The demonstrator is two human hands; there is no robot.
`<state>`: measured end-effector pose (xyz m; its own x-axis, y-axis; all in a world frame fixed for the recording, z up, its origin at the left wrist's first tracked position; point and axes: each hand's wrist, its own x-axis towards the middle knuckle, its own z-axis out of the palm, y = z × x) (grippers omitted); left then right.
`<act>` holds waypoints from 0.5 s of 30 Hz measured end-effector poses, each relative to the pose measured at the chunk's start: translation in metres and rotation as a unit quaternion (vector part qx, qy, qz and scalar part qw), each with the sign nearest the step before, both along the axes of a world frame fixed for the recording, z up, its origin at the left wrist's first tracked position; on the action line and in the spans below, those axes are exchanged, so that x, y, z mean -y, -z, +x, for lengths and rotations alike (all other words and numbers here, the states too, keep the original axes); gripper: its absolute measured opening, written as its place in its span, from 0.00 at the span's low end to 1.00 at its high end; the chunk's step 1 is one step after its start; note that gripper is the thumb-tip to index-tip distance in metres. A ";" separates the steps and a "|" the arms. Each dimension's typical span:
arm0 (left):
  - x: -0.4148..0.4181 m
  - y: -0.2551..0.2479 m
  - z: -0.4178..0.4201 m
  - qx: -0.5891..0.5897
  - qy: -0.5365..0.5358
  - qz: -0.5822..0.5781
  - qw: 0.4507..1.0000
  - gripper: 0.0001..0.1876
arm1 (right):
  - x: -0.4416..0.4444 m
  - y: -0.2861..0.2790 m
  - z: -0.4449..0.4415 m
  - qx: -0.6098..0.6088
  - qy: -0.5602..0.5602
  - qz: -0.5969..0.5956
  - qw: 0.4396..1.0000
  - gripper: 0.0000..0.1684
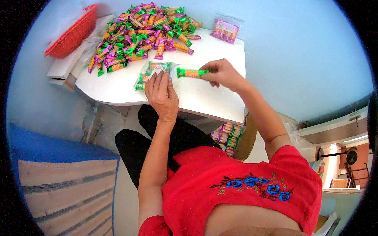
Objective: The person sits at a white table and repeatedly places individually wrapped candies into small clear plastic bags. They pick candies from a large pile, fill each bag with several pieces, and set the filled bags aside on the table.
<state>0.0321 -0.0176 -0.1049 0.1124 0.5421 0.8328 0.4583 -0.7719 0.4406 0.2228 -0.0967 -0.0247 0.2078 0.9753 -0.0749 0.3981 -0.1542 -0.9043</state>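
On the white tabletop point(206, 97), my left hand point(161, 93) rests on a clear plastic bag point(144, 69) that holds several green-ended snack packs; its fingers lie over the bag's right part. Just right of the bag's edge, a green-ended snack pack point(190, 73) lies level between the thumb and fingers of my right hand point(220, 74), pinched at its right end. Behind both hands spreads a large heap of small wrapped snack packs point(147, 29) with green or purple ends. A filled clear bag of purple-ended packs point(225, 31) lies at the table's back right corner.
A red plastic basket point(73, 32) leans at the back left, beside a white ledge point(63, 66). A blue wall borders the table. Below the front edge, a cardboard box point(248, 138) holds bagged packs point(229, 135). A blue-edged mesh panel point(71, 177) stands at the lower left.
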 end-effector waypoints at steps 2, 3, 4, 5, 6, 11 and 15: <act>0.001 0.003 0.001 0.003 0.003 -0.003 1.000 0.12 | -0.003 0.002 -0.014 0.007 -0.021 -0.027 0.999 0.15; 0.000 0.002 0.000 0.004 0.002 -0.003 1.000 0.12 | -0.008 0.006 -0.020 -0.014 -0.010 -0.017 1.000 0.15; 0.001 0.001 -0.002 0.005 0.014 -0.004 1.000 0.12 | -0.014 0.013 -0.025 -0.036 0.001 -0.008 0.999 0.15; 0.002 0.000 -0.002 0.006 0.025 -0.005 1.000 0.12 | -0.019 0.017 -0.030 -0.058 0.011 0.001 0.998 0.15; 0.003 -0.001 -0.003 0.007 0.036 -0.006 0.999 0.12 | -0.021 0.014 -0.035 -0.063 0.010 -0.004 0.998 0.15; -0.002 0.004 -0.006 0.009 0.045 0.015 0.999 0.12 | -0.048 0.029 -0.053 -0.089 -0.003 0.051 0.995 0.13; -0.002 0.004 -0.007 0.013 0.046 0.016 0.999 0.12 | -0.064 0.037 -0.060 -0.001 -0.024 0.065 0.998 0.12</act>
<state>0.0251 -0.0159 -0.1092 0.1386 0.5039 0.8526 0.3733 -0.8240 0.4263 0.1625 -0.0329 -0.0615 0.1602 0.9857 0.0524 0.4011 -0.0165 -0.9159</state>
